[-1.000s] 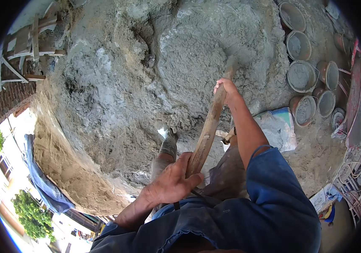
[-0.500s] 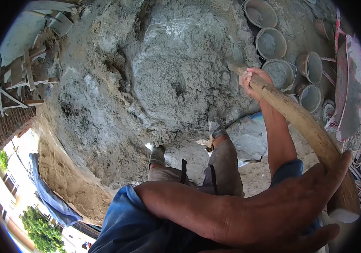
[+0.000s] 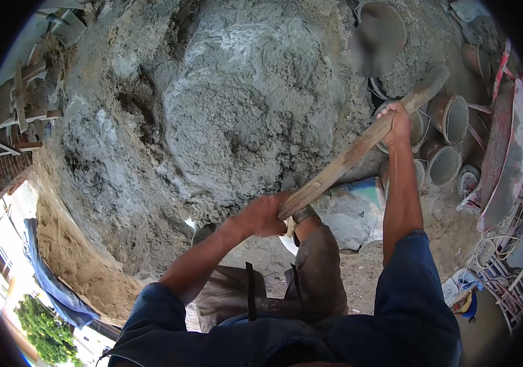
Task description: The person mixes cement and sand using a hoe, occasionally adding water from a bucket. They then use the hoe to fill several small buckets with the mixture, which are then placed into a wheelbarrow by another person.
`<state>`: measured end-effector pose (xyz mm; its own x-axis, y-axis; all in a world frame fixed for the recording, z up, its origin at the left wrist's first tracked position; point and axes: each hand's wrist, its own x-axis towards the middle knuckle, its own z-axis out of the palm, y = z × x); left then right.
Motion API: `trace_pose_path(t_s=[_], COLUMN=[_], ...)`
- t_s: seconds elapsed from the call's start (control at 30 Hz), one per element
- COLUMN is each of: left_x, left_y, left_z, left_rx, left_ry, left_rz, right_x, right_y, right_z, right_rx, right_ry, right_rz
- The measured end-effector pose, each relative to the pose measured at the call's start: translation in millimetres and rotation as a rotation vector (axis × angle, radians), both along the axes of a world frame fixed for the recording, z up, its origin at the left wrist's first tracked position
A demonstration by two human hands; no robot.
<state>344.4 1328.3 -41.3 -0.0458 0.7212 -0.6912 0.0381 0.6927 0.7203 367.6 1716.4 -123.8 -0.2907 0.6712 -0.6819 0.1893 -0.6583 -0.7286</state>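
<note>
My left hand (image 3: 269, 215) is wrapped round the near end of a long, curved wooden handle (image 3: 344, 162), close above my right boot. Farther up, my right hand (image 3: 398, 122) grips the same handle, which slants up to the right. It looks like a hoe; wet grey mortar and blur hide its head near the buckets. Under the handle's far part stands a partly covered bucket (image 3: 417, 128). To the left spreads a broad heap of wet mortar (image 3: 231, 116), with my feet at its near edge.
At the upper right is a blurred bucket (image 3: 384, 27). Further buckets (image 3: 445, 166) stand right of the handle, beside a red-edged wheelbarrow (image 3: 506, 153). A torn cement bag (image 3: 353, 214) lies by my right foot. Wooden boards (image 3: 23, 104) and sand (image 3: 84, 257) are on the left.
The handle has swung from the mortar heap over to the buckets at the right. My left hand moved left and forward with its near end; my right hand shifted slightly right.
</note>
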Motion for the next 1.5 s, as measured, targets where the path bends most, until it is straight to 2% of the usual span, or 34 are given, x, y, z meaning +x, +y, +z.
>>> trace_pose_path(t_s=[0.03, 0.1, 0.13, 0.2, 0.27, 0.4, 0.5, 0.57, 0.6, 0.67, 0.7, 0.77, 0.83, 0.87, 0.9, 0.93, 1.0, 1.03, 1.07, 1.13, 1.2, 1.33, 1.37, 1.4, 1.43, 1.47, 1.5], left_x=[-1.5, 45.2, 58.7, 83.5, 112.4, 128.8, 98.3, 73.6, 58.6, 29.6, 30.0, 37.2, 20.7, 15.1, 10.4, 4.3, -14.8, -25.4, -33.2, -45.9, -55.4, -64.8, -55.5, -49.5, -50.8, -57.5, -65.7], left_y=[11.2, -3.1, -8.7, -25.4, -43.4, -98.7, -136.5, -163.7, -179.1, -207.5, -219.3, -239.7, -243.1, -241.5, -234.9, -221.9, -177.3, -152.7, -131.8, -90.0, -46.3, 41.1, 64.3, 82.2, 94.3, 102.5, 108.6], left_z=[-31.6, -102.6, -120.3, -142.6, -147.0, -81.2, -4.0, 39.7, 64.9, 112.0, 131.5, 169.2, 192.5, 202.5, 207.8, 209.0, 209.7, 211.9, 214.7, 223.4, 234.5, 249.9, 255.5, 261.5, 271.3, 278.0, 283.2], left_rx=[-0.109, -0.113, -0.11, -0.178, -0.163, 0.113, 0.115, -0.056, -0.064, -0.207, -0.212, 0.073, 0.159, 0.241, 0.235, 0.356, 0.563, 0.641, 0.686, 0.731, 0.78, 0.919, 1.023, 1.127, 1.217, 1.225, 1.208], left_ry=[0.039, 0.189, 0.177, 0.17, 0.165, 0.187, 0.077, -0.052, -0.049, -0.313, -0.306, -0.304, -0.333, -0.386, -0.39, -0.458, -0.529, -0.54, -0.553, -0.566, -0.725, -0.727, -0.649, -0.567, -0.594, -0.581, -0.696], left_rz=[-0.164, -0.071, -0.071, 0.079, 0.121, 0.394, 0.419, 0.439, 0.454, 0.472, 0.482, 0.756, 0.752, 0.742, 0.741, 0.727, 0.639, 0.57, 0.584, 0.589, 0.671, 0.635, 0.701, 0.764, 0.853, 0.854, 0.75], right_x=[0.7, 11.5, 11.4, 15.1, 22.1, 2.8, -34.2, -66.5, -77.0, -85.1, -80.9, -62.5, -49.1, -39.4, -30.5, -28.4, -28.0, -24.5, -30.6, -28.1, -33.4, -45.7, -48.4, -49.0, -50.6, -53.9, -58.1], right_y=[-10.6, -29.8, -42.5, -70.4, -87.2, -128.8, -168.4, -204.3, -227.9, -284.9, -317.9, -370.3, -396.1, -399.1, -396.6, -386.8, -342.5, -331.4, -324.4, -290.6, -255.2, -168.0, -144.1, -121.0, -97.1, -73.1, -50.4], right_z=[-15.2, -34.8, -37.1, -26.3, -7.7, 41.6, 43.1, 24.8, 6.0, -32.9, -43.6, -52.2, -49.5, -46.4, -44.8, -43.2, -39.0, -35.5, -10.4, -20.4, -7.9, 40.2, 53.5, 65.9, 79.3, 93.4, 107.2], right_rx=[0.004, 0.029, 0.031, 0.136, 0.148, 0.059, -0.034, -0.122, -0.169, -0.339, -0.44, -0.597, -0.662, -0.733, -0.8, -0.801, -1.37, -1.272, -1.251, -1.273, -1.187, -1.311, -1.324, -1.299, -1.272, -1.221, -1.173], right_ry=[-0.012, -0.073, -0.085, -0.081, -0.044, 0.094, 0.083, 0.036, 0.013, -0.044, -0.092, -0.135, -0.119, -0.093, -0.07, -0.071, -0.031, 0.102, 0.102, 0.197, 0.179, 0.147, 0.134, 0.189, 0.245, 0.272, 0.3], right_rz=[0.004, -0.102, -0.101, -0.04, -0.001, 0.127, 0.196, 0.265, 0.298, 0.366, 0.448, 0.586, 0.651, 0.6, 0.541, 0.538, 0.2, 0.261, 0.234, 0.084, 0.055, -0.162, -0.2, -0.191, -0.18, -0.151, -0.124])
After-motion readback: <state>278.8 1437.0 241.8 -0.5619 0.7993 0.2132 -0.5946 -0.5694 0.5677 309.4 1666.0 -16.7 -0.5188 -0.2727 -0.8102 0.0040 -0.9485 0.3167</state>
